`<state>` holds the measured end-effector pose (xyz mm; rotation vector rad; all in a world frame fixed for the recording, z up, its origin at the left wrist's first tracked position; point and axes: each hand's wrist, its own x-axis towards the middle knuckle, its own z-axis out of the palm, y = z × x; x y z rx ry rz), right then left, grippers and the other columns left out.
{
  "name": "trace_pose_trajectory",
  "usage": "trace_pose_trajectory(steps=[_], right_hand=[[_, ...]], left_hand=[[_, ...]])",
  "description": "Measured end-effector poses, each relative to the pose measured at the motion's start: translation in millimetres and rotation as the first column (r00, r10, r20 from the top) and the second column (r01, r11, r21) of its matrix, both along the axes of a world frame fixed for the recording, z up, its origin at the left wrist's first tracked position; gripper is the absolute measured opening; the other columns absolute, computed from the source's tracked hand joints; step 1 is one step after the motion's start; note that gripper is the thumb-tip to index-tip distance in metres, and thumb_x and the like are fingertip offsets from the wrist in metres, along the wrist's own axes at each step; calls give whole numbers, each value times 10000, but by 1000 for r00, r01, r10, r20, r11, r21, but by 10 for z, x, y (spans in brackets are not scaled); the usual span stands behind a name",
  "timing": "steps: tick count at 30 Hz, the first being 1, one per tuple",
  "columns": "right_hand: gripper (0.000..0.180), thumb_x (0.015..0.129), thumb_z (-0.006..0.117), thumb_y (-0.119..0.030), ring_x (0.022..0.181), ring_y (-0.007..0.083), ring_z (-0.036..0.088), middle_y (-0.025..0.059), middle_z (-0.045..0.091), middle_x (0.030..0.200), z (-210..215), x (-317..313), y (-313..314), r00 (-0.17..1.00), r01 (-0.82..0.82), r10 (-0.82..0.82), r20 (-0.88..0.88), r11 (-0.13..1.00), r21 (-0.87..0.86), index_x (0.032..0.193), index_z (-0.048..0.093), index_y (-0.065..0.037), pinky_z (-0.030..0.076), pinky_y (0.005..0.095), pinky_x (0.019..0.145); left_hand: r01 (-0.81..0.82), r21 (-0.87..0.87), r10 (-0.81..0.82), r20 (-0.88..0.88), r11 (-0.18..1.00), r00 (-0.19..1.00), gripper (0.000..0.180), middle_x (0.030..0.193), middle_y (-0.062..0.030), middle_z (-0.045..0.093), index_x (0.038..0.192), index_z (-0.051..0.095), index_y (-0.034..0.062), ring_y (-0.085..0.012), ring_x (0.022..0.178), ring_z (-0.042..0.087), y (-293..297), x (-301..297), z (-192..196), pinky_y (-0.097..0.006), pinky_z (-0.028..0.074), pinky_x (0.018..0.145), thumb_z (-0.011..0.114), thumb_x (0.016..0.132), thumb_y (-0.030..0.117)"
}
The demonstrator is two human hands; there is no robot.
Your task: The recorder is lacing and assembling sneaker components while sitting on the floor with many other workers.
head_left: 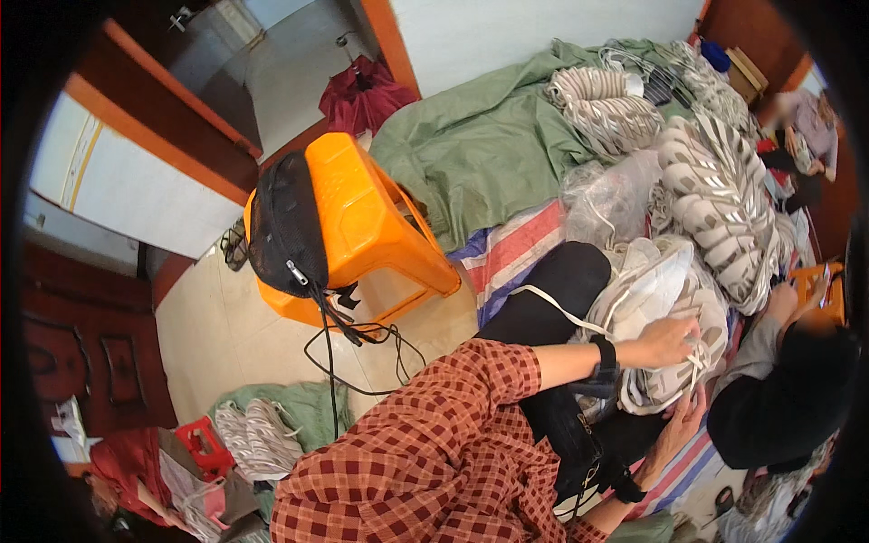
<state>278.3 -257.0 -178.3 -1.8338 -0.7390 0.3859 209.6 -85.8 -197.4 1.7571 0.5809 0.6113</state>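
On my lap rests a bundle of beige, grey and white patterned pieces that look like shoe uppers (638, 308). A flat white cord (561, 309) trails from the bundle over my black-trousered knee, and strands of it cross at the bundle's right side. My left hand (665, 344), with a black band on its wrist, pinches the cord there. Lower down, my right hand (681, 423) touches the bundle's near edge, its fingertips closed at a strand of the same cord. Part of the crossing is hidden behind the fingers.
Left of me stands an orange plastic stool (376, 217) with a black bag (288, 226) and cables on it. Larger bundles (715, 199) lie on green sheeting (480, 136) ahead. Another person in black (783, 398) sits close on the right. A dark red umbrella (358, 95) stands by the doorway.
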Motion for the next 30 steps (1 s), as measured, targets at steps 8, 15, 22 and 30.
trace_pose_trajectory(steps=[8,15,22,30], right_hand=[[410,993,493,-248,581,54,385,-14,484,706,-140,128,62,985,-80,93,143,993,-92,1320,464,-3,319,201,506],[481,997,480,-316,650,89,393,58,570,1125,-73,49,27,989,-82,101,106,982,-170,1349,436,9,345,231,559],[349,983,490,-217,843,169,573,126,620,1069,-109,56,-205,898,172,-57,436,958,-229,1238,541,15,470,270,695],[160,934,561,-117,771,106,602,52,658,816,288,-46,-173,985,82,-65,158,991,-106,945,653,14,476,244,728]], left_hand=[[-171,244,171,22,955,985,428,919,-171,584,1082,474,51,-395,849,589,-195,-20,-38,-491,458,720,666,722,181],[-248,365,261,14,897,965,380,872,-142,589,1075,503,24,-339,771,611,-235,87,-82,-445,461,673,626,739,152],[-96,109,93,35,989,995,279,822,-206,631,1032,585,68,-386,820,628,-163,123,24,-494,481,685,548,762,130],[16,191,3,-97,981,995,427,963,-153,652,1133,558,102,-358,893,628,-12,-83,-24,-437,490,747,673,759,273]])
